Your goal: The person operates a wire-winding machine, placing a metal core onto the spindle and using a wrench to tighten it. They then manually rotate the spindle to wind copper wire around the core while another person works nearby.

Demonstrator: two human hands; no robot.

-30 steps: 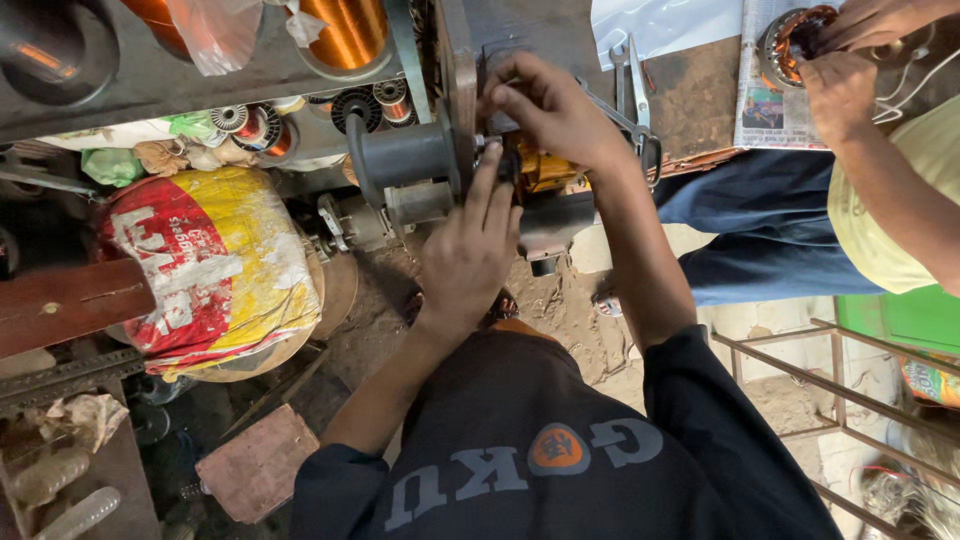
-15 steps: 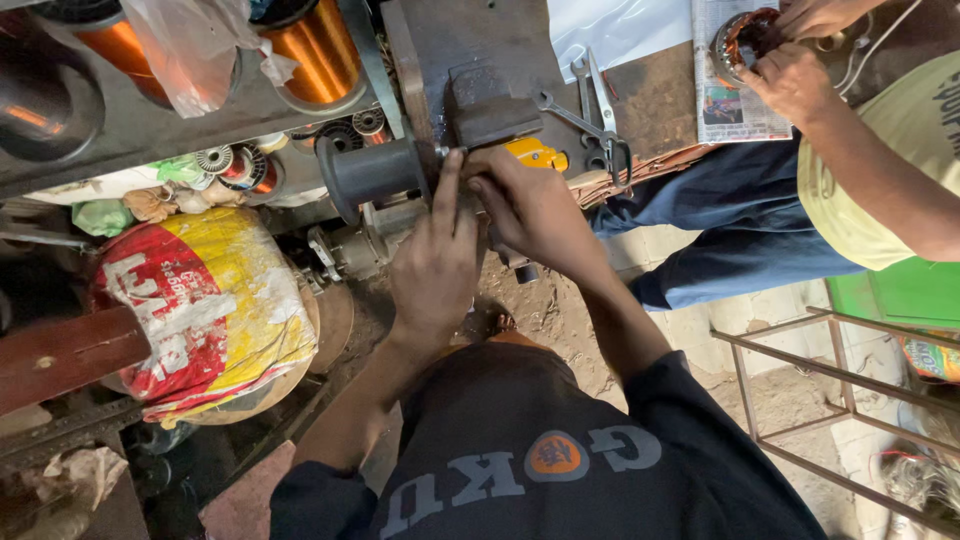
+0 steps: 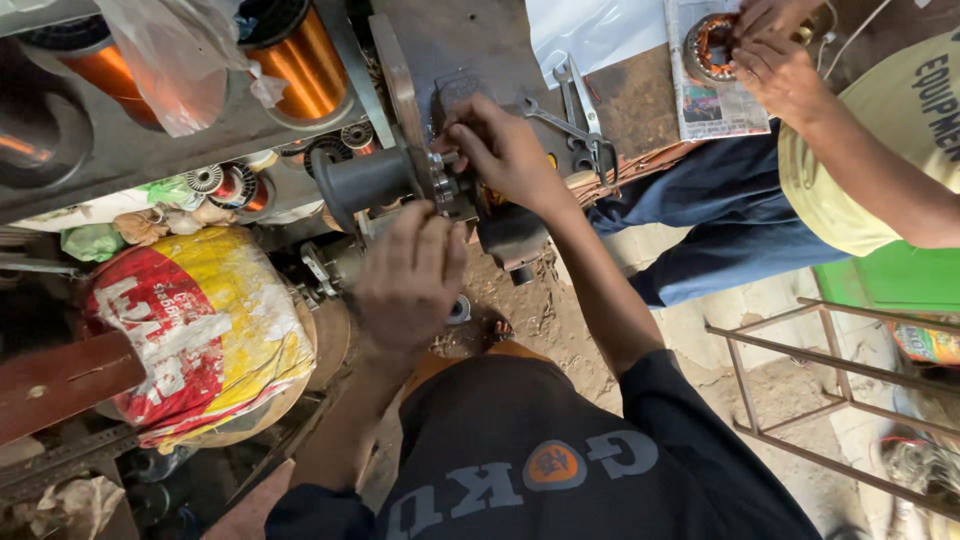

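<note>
A small metal fitting (image 3: 447,172) on the dark grey cylindrical shaft (image 3: 365,180) is pinched by the right hand (image 3: 500,150), while the left hand (image 3: 408,275), loosely curled and empty, is held just below it.

Dark matt metal cylinder (image 3: 365,180) of the winding machine, smooth and dull grey. Glossy copper wire on the large spool (image 3: 300,60), bright orange sheen. Thin translucent plastic bag (image 3: 170,60), crinkled. Woven plastic sack (image 3: 200,330), red and yellow, worn and scuffed. Steel spanners (image 3: 575,100), bare and slightly shiny. Printed newspaper (image 3: 715,105), matt. Rusty metal rod frame (image 3: 800,370), rough. Reddish wooden plank (image 3: 60,385), matt. Black cotton shirt (image 3: 540,460), soft cloth.
</note>
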